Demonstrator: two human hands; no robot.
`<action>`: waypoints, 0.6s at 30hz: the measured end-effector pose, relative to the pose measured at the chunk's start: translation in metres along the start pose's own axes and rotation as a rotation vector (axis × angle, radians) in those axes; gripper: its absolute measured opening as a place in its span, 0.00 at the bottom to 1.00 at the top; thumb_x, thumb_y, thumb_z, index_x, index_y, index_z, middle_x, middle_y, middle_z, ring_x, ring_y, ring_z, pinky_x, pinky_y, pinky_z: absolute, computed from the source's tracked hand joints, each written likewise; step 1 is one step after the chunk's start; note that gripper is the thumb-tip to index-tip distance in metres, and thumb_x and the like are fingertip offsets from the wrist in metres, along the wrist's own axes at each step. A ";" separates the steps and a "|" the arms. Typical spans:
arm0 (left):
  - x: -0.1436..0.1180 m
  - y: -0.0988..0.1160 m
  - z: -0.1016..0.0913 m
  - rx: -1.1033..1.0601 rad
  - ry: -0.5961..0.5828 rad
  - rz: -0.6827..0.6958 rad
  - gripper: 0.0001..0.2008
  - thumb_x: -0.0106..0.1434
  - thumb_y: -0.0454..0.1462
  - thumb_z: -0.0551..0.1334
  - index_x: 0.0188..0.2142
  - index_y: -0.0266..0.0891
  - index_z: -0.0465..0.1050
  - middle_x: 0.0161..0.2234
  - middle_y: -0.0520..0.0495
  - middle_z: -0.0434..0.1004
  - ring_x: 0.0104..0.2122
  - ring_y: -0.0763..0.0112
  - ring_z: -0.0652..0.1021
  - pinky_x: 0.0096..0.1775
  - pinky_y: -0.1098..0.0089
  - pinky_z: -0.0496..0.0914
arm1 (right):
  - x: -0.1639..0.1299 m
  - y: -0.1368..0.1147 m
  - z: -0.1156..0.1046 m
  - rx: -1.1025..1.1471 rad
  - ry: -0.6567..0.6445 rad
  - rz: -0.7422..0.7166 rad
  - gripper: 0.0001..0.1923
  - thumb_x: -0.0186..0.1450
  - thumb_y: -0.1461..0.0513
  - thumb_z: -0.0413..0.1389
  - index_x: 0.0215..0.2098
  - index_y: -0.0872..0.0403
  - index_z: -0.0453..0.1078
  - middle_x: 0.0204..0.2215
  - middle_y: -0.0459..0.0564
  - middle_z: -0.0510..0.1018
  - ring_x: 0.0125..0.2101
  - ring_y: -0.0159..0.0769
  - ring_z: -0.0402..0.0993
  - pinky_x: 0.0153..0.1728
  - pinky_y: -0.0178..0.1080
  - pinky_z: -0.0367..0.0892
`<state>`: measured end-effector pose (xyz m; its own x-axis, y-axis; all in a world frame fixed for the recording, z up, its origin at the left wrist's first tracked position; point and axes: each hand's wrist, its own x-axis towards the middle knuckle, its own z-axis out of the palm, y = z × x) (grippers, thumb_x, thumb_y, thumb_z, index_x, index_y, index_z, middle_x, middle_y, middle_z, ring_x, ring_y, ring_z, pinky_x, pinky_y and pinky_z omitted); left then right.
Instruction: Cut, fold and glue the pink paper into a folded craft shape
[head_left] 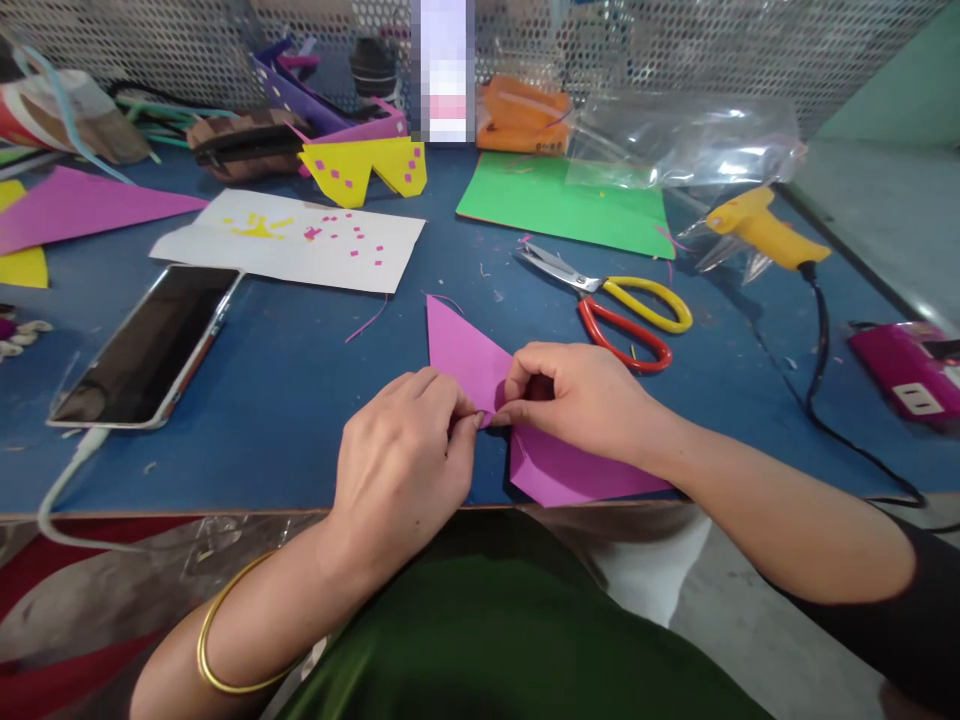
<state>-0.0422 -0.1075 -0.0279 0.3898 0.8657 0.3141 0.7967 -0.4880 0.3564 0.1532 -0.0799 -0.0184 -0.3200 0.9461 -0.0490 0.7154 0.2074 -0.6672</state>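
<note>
My left hand (409, 450) and my right hand (585, 400) meet near the front edge of the table, their thumbs and fingertips pinching a pink foam or paper cutout (461, 345) at its narrow middle. One pointed end of the cutout shows above my fingers, and a wider part spreads below my right hand. What exactly lies between the fingertips is partly hidden. Just beyond my right hand, scissors (589, 285) with one yellow and one red handle lie with their blades nearly together.
A phone (150, 345) on a cable lies left, near white paper (281, 262) bearing small pink and yellow bits. Behind are a yellow mask shape (341, 170) with pink dots and a green sheet (559, 205). At right sit a yellow glue gun (772, 230) and a magenta power socket box (904, 370).
</note>
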 end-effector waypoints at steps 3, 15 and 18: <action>0.001 0.000 0.001 -0.004 0.000 -0.003 0.07 0.64 0.31 0.60 0.29 0.40 0.68 0.29 0.51 0.73 0.30 0.67 0.72 0.31 0.66 0.62 | 0.000 -0.003 0.002 -0.044 0.016 0.028 0.11 0.58 0.58 0.69 0.27 0.51 0.71 0.28 0.41 0.78 0.27 0.31 0.70 0.27 0.36 0.57; 0.004 -0.001 -0.001 -0.022 -0.025 -0.013 0.07 0.63 0.30 0.61 0.28 0.39 0.67 0.31 0.51 0.72 0.30 0.69 0.72 0.30 0.67 0.61 | 0.005 -0.009 0.004 -0.178 -0.030 0.113 0.09 0.58 0.58 0.68 0.30 0.50 0.71 0.22 0.40 0.73 0.24 0.31 0.65 0.26 0.36 0.53; 0.005 -0.002 -0.002 -0.040 -0.030 -0.034 0.07 0.63 0.30 0.61 0.29 0.39 0.68 0.33 0.52 0.72 0.30 0.71 0.72 0.29 0.68 0.61 | 0.008 -0.007 0.000 -0.160 -0.053 0.113 0.10 0.57 0.59 0.68 0.28 0.50 0.71 0.22 0.40 0.72 0.24 0.31 0.64 0.25 0.36 0.52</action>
<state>-0.0424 -0.1023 -0.0256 0.3771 0.8844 0.2751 0.7910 -0.4620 0.4010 0.1458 -0.0739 -0.0142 -0.2610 0.9522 -0.1585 0.8367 0.1413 -0.5292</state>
